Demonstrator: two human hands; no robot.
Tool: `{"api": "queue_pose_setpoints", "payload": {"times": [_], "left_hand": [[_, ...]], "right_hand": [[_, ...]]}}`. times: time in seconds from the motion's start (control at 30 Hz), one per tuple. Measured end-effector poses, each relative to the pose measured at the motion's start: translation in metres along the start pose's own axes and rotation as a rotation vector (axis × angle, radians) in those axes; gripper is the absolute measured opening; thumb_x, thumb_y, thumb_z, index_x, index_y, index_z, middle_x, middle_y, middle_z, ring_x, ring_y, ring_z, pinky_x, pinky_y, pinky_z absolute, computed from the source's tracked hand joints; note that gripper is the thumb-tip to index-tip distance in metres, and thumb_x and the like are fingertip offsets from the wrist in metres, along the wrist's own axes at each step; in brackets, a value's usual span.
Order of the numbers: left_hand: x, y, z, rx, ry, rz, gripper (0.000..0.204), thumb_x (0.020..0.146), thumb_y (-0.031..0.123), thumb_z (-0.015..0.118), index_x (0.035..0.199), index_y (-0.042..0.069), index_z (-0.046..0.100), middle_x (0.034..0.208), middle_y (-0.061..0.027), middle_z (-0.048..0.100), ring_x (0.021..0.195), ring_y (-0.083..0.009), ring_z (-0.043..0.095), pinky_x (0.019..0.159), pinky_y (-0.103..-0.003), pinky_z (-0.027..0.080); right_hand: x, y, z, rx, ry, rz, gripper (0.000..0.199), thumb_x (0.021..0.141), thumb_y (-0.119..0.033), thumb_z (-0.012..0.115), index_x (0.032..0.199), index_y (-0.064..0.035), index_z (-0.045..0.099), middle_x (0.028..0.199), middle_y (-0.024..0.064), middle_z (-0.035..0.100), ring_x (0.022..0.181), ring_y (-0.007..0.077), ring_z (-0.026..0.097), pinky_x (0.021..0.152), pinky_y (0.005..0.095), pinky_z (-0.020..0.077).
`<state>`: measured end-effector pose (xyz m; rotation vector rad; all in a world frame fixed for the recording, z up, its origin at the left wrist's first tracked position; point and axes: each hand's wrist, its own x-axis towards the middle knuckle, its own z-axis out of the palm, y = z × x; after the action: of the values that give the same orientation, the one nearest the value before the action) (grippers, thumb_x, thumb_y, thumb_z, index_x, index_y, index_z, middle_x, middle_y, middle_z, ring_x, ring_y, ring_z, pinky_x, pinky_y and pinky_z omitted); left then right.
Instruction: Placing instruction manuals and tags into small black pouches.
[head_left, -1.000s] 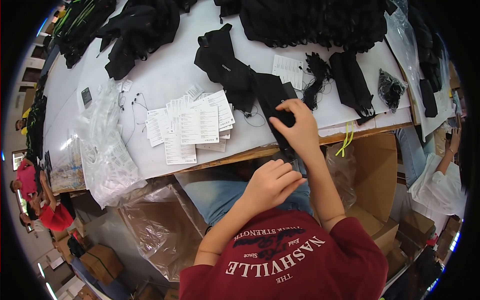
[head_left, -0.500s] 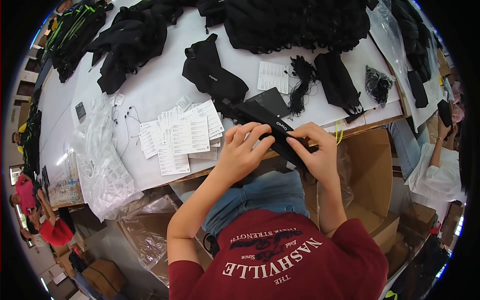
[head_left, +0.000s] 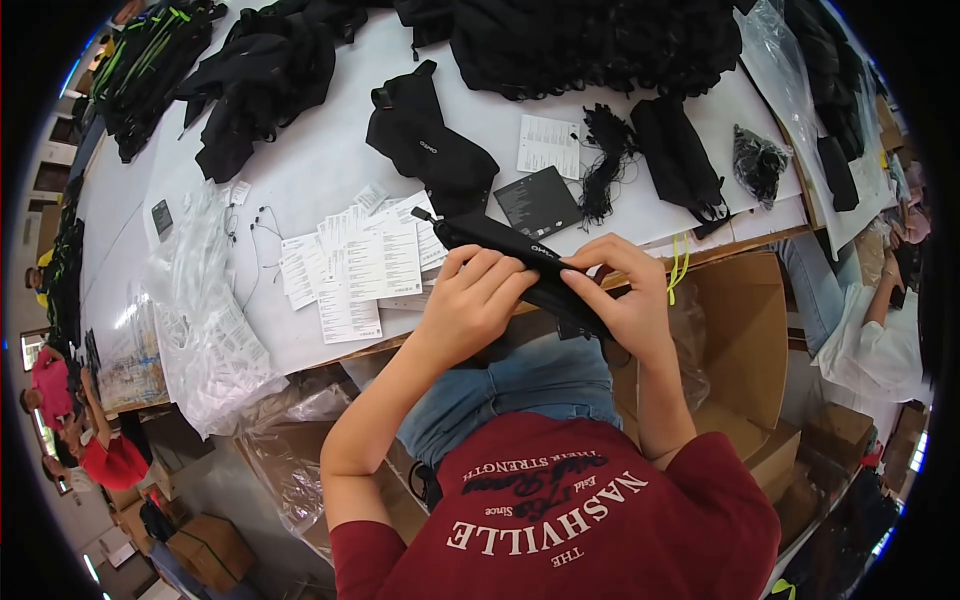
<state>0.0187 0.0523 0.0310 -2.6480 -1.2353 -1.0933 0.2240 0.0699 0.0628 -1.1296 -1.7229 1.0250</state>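
A black fabric pouch (head_left: 497, 240) with a small white mark stretches across the near table edge, its far end pointing left. My left hand (head_left: 476, 303) is closed on its near side, fingers curled over the fabric. My right hand (head_left: 622, 292) pinches the pouch between thumb and fingers a little to the right. The palms hide part of the pouch. Just beyond it lies a dark card (head_left: 540, 203) on the table. Another black pouch (head_left: 428, 145) lies farther back, partly behind the held one. Left of my left hand are overlapping white printed sheets (head_left: 370, 265).
Black garments or bags (head_left: 600, 45) are heaped at the back. Black cords (head_left: 604, 165), another black pouch (head_left: 672, 150) and a small clear bag (head_left: 758, 165) lie at right. Crumpled clear plastic (head_left: 205, 310) hangs over the left edge. A cardboard box (head_left: 745, 340) stands open at right.
Both hands have shifted slightly left with the pouch. My left fingers have curled in more over the fabric. More of the dark card is uncovered.
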Motion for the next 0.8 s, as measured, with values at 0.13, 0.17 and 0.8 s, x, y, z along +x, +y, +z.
{"api": "queue_pose_setpoints", "payload": {"times": [0.13, 0.17, 0.8], "left_hand": [[0.001, 0.002, 0.000, -0.079, 0.030, -0.023, 0.020, 0.069, 0.005, 0.068, 0.089, 0.006, 0.064, 0.086, -0.0017, 0.060, 0.082, -0.0179, 0.059, 0.080, -0.033, 0.043], [0.000, 0.002, -0.001, -0.078, 0.029, -0.025, 0.020, 0.069, 0.005, 0.068, 0.089, 0.006, 0.064, 0.086, -0.0017, 0.060, 0.082, -0.0179, 0.059, 0.080, -0.033, 0.043], [-0.053, 0.045, -0.024, -0.581, 0.066, -1.006, 0.016, 0.084, 0.007, 0.070, 0.087, -0.001, 0.056, 0.081, -0.0095, 0.068, 0.066, -0.0135, 0.061, 0.063, -0.025, 0.046]], "right_hand": [[0.000, 0.002, 0.001, -0.029, -0.001, -0.015, 0.010, 0.075, 0.003, 0.071, 0.085, 0.0010, 0.069, 0.083, 0.0065, 0.065, 0.073, 0.0128, 0.062, 0.060, 0.0217, 0.0462], [-0.001, 0.002, 0.001, -0.028, -0.003, -0.016, 0.010, 0.075, 0.003, 0.071, 0.085, 0.0010, 0.069, 0.083, 0.0065, 0.065, 0.073, 0.0128, 0.062, 0.060, 0.0217, 0.0462], [-0.041, 0.061, 0.028, 0.633, -0.402, 0.518, 0.022, 0.082, -0.013, 0.072, 0.099, -0.0033, 0.061, 0.087, -0.0025, 0.060, 0.083, 0.0051, 0.056, 0.073, 0.0216, 0.0444]]}}
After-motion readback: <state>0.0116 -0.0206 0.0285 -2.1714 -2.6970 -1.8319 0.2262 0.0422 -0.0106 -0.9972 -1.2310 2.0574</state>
